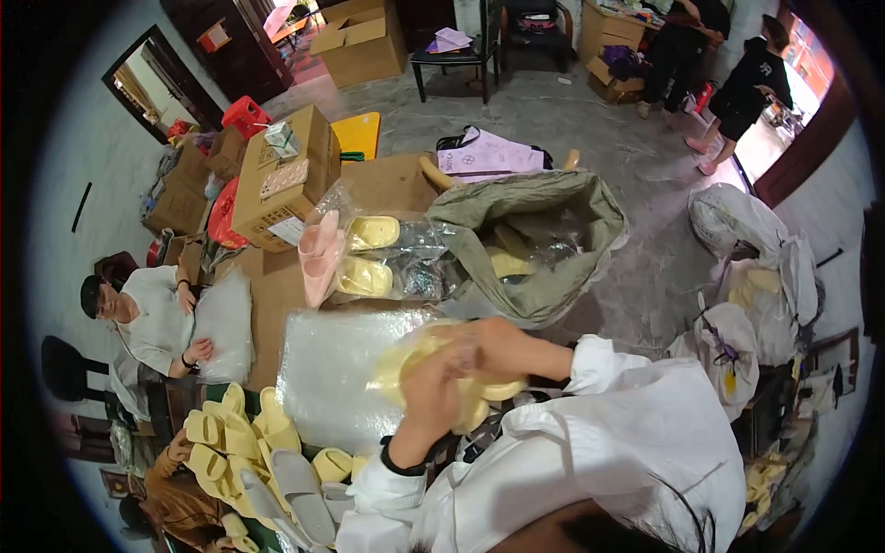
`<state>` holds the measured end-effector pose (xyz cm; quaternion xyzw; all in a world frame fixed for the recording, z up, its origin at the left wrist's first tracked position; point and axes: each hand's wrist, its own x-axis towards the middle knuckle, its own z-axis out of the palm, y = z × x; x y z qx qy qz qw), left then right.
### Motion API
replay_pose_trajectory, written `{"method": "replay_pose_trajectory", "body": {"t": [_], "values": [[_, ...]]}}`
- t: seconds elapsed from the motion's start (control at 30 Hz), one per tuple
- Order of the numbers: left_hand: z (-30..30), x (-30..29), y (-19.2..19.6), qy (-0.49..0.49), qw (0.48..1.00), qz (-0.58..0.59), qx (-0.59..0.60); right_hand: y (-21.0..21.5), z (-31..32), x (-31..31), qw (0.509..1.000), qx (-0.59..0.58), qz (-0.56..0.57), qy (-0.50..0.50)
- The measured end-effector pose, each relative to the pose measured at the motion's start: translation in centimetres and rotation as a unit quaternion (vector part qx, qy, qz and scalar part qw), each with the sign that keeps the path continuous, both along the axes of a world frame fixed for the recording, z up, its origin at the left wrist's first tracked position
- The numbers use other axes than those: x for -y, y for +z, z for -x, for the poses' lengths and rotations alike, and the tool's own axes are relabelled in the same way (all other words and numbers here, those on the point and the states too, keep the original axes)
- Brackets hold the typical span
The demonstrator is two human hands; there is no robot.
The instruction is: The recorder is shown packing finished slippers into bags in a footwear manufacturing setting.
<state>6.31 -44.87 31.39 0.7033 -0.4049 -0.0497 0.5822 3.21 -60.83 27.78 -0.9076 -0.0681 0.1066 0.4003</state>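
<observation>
My left hand (431,385), with a black band at its wrist, is closed on pale yellow slippers (396,362) at the table's near edge. Close against it, my right hand (493,348) also grips the slippers; both hands are smeared by motion. Part of the yellow pair shows below the fingers. Left of my hands lies a stack of clear plastic bags (336,373). Beyond it are bagged yellow slippers (369,275) and a pink pair (320,258). An open green woven sack (590,217) holds more bagged slippers.
Loose yellow slippers (221,438) and grey slippers (304,493) pile up at the near left. Across the table, a co-worker (152,309) handles plastic bags. A cardboard box (286,180) stands at the far left, and white sacks (747,267) line the right.
</observation>
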Motion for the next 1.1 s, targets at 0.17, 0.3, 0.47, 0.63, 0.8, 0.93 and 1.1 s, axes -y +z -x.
{"method": "replay_pose_trajectory", "body": {"t": [0.17, 0.3, 0.47, 0.63, 0.8, 0.93, 1.1], "values": [[-1.3, 7.3, 1.9, -0.092, 0.99, 0.012, 0.109, 0.4, 0.1, 10.6, 0.905, 0.241, -0.201, -0.287], [-4.5, 11.9, -4.9, 0.115, 0.982, 0.082, 0.127, 2.3, 1.2, 17.6, 0.843, 0.193, -0.26, -0.43], [-5.2, 17.6, -15.8, 0.054, 0.927, -0.347, 0.13, -1.3, 0.4, 23.2, 0.783, 0.203, -0.319, -0.494], [-4.6, 19.3, -18.1, -0.127, 0.796, -0.535, 0.254, -10.7, -1.5, 29.0, 0.75, 0.117, -0.433, -0.485], [-4.4, 18.8, -23.0, -0.203, 0.65, -0.67, 0.296, -13.6, -5.3, 25.0, 0.873, -0.066, -0.261, -0.406], [-4.5, 15.9, -21.6, -0.142, 0.666, -0.657, 0.324, -13.0, -12.5, 16.5, 0.971, 0.089, -0.091, -0.202], [-4.0, 13.1, -24.1, -0.013, 0.788, -0.57, 0.23, -5.0, -19.9, 0.2, 0.951, 0.264, 0.151, 0.057]]}}
